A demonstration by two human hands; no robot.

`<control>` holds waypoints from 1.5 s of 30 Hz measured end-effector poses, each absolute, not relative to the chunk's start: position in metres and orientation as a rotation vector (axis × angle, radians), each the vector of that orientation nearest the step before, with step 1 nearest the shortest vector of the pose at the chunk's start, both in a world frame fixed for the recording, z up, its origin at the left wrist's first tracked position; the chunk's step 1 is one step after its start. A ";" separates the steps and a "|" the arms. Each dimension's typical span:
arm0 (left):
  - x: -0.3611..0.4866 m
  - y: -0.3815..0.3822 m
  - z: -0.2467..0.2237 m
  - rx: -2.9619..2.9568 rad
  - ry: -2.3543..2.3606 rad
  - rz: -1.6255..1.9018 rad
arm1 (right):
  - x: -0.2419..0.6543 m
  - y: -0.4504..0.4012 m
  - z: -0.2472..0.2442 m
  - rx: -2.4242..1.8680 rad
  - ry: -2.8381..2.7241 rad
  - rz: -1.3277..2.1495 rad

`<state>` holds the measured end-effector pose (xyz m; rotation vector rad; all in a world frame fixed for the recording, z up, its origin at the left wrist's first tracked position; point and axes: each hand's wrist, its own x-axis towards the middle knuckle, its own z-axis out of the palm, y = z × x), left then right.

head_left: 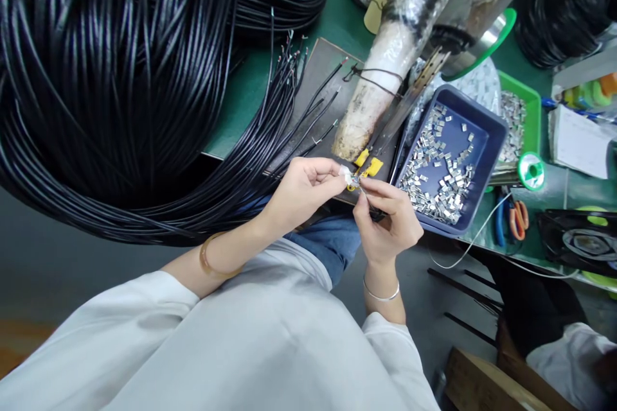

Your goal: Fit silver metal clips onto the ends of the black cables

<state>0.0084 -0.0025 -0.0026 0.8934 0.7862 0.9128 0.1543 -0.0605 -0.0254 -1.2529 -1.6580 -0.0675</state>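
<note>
My left hand [308, 189] is closed in a pinch, with its thumb and forefinger on a small shiny metal piece [355, 179]. From the other side my right hand [389, 221] meets it, fingertips pinched together. A thin sliver shows at the right fingertips, too small to name. Directly behind the fingertips are yellow clips [373, 167] at the lower end of a rod-like holder. Black cables [270, 135] with stripped ends lie to the left on a dark board [318, 77]. Right of my hands stands a blue tray [482, 170] of small metal connector shells [434, 186].
A big bundle of black cable [110, 77] hangs over the table's left edge. A plastic-wrapped tube [385, 58] slants above my hands. Farther right are a green tray [533, 109], a solder spool [531, 171], orange-handled pliers [518, 219] and a fan [588, 241]. Another person's sleeve [569, 359] shows lower right.
</note>
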 end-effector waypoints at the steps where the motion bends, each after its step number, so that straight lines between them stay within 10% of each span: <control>1: 0.008 -0.002 -0.003 0.905 0.796 0.909 | 0.154 -0.060 -0.026 -1.252 -1.655 -0.058; 45: 0.007 -0.002 -0.002 1.156 0.874 0.880 | 0.146 -0.057 -0.014 -1.396 -1.545 -0.068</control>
